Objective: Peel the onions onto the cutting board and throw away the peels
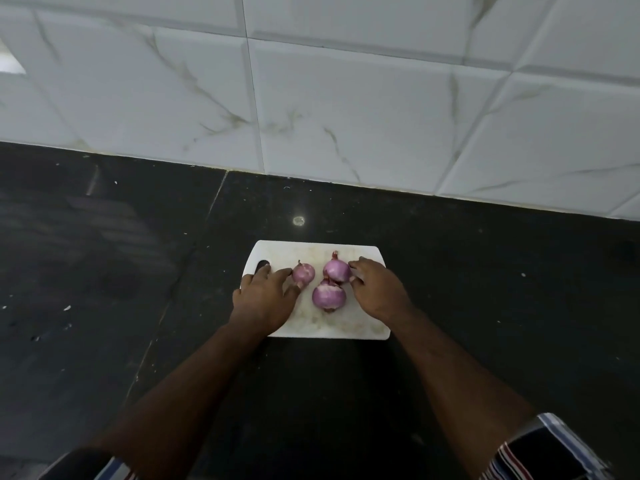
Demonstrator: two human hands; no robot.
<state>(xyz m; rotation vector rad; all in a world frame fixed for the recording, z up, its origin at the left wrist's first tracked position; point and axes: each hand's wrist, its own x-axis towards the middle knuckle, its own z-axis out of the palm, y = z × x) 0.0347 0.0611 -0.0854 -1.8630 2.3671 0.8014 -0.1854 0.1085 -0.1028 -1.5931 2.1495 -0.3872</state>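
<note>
Three red onions sit on a white cutting board (332,327). Left hand (265,296) fingertips touch the small onion (303,273), fingers relaxed. Right hand (375,292) curls round the far onion (336,270); the near onion (329,296) lies between both hands.

Dark counter (104,271), marbled wall tiles (346,98)

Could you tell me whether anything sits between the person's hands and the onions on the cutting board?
Nothing visible does. The left hand reaches the small onion, the right hand reaches the far onion, and the near onion lies unobstructed between them on the cutting board.
</note>
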